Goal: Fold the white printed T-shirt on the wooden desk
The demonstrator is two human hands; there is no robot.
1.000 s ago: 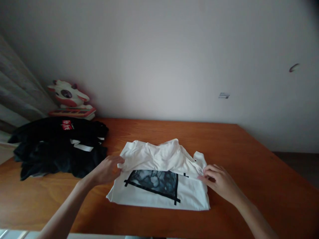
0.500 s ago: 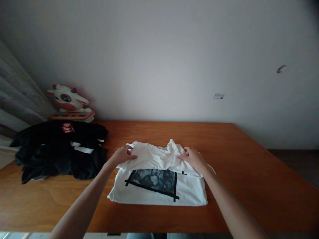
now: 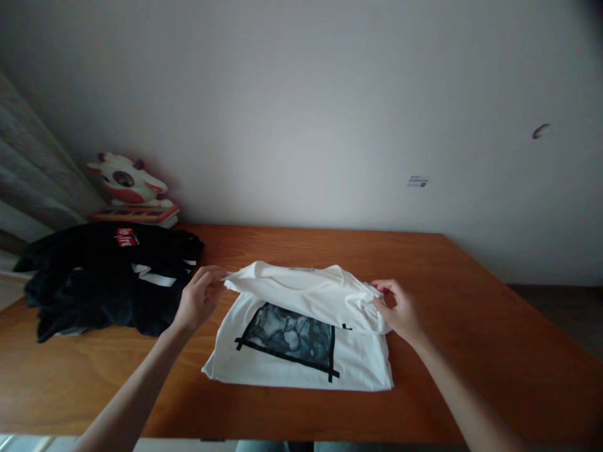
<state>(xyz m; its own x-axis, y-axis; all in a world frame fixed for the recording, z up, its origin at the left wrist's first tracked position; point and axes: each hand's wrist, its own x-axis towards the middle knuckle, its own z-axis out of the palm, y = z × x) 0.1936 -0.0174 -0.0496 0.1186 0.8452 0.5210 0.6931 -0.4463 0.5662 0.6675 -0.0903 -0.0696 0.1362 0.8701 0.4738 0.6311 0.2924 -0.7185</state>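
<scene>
A white T-shirt (image 3: pixel 362 364) with a dark, black-taped picture print lies folded on the wooden table in front of me. Its collar end is bunched toward the far side and partly lifted, covering the top of the print. My left hand (image 3: pixel 200 298) pinches the shirt's left far corner between thumb and fingers. On the opposite side, my right hand (image 3: pixel 398 309) pinches the right sleeve area, thumb and forefinger closed on the cloth. Between the hands the fabric is drawn out sideways.
At the left of the wooden table (image 3: pixel 471 351) is a heap of black clothes (image 3: pixel 103 282) with a red label and a white stripe. Behind it, a toy cow with a keyboard (image 3: pixel 129 185) stands by the curtain (image 3: pixel 38 163). A pale wall (image 3: pixel 292 113) rises behind the table.
Both hands have moved outward, from resting on top of the shirt to gripping its side edges. The collar part has been spread wider and flatter, and more of the print shows.
</scene>
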